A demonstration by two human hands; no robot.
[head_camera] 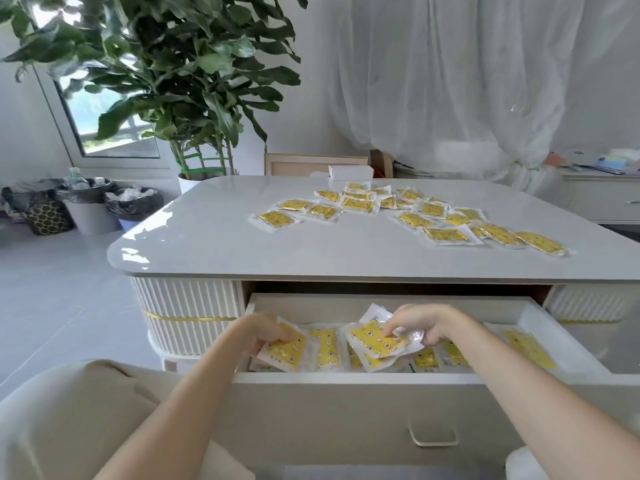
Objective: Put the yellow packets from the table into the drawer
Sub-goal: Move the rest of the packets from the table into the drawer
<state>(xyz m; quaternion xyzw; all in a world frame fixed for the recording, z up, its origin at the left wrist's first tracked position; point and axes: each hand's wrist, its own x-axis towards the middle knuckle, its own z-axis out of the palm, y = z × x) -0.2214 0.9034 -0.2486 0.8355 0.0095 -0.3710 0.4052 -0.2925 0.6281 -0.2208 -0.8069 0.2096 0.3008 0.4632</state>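
My left hand (268,332) grips a packet (285,353), my right hand (420,323) pinches another packet (375,341) inside the drawer (381,377); untaken yellow packets (446,233) lie on the surface (207,237) beyond the drawer, nearer my right hand.

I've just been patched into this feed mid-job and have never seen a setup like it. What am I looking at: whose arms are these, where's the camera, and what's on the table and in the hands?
There is no machine here: the arms belong to a person working bare-handed. The single picture comes from a camera worn on their head, looking forward and down. An open drawer sits below the table. The left hand holds a yellow packet at the drawer's left end. The right hand pinches a second packet above the stored packets lying inside. Many loose packets lie scattered on the far right of the table, with a white box behind them.
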